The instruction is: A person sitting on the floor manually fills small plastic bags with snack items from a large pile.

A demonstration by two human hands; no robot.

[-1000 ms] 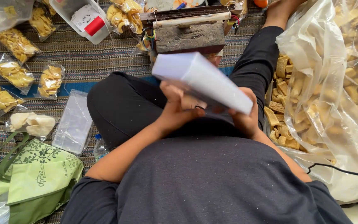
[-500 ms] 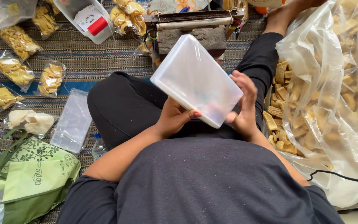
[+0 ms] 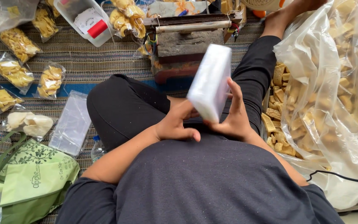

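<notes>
I sit cross-legged in black trousers on a striped mat. Both hands hold a stack of clear plastic bags [image 3: 210, 82] upright over my lap. My right hand [image 3: 233, 114] grips its lower right side with fingers spread along it. My left hand [image 3: 178, 124] supports the lower left edge, thumb curled beneath. The stack is blurred and stands on its narrow end, tilted slightly right.
A large clear sack of yellow crackers [image 3: 332, 79] lies at the right. A wooden heat sealer [image 3: 191, 35] stands ahead of my knees. Small filled cracker bags [image 3: 15, 72] lie at the left, with a flat pile of empty bags [image 3: 70, 123] and a green cloth bag [image 3: 30, 174].
The stack has been turned from lying flat and tilted to standing on end. Both hands have shifted lower along it.
</notes>
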